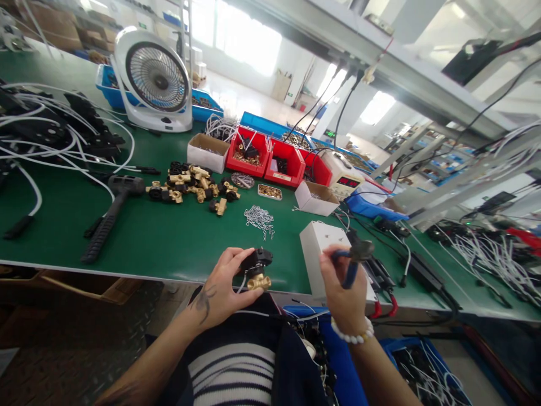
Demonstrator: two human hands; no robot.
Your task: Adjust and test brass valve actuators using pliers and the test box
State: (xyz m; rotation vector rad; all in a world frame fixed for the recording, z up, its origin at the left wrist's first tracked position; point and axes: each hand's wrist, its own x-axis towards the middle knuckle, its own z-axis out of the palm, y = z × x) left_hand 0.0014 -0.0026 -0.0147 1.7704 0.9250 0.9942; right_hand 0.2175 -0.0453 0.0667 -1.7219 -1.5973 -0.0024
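Note:
My left hand point(230, 282) is closed on a brass valve point(258, 282) topped by a black actuator head point(257, 258), at the front edge of the green bench. A white cable trails from it. My right hand point(346, 287) grips blue-handled pliers point(355, 259), their dark jaws pointing up and right, in front of a white box point(316, 242) with switches. Beyond the valve lies a loose heap of small metal clips point(258, 219). Farther back is a pile of brass valve bodies point(198, 181) with black parts.
A rubber mallet point(112, 214) lies on the left near white cables with black parts point(63, 129). A fan point(154, 79) stands at the back. Red bins point(285, 175), a small tray of brass pieces point(269, 192) and white cartons point(316, 198) line the rear. Black-and-red leads point(382, 282) lie at right.

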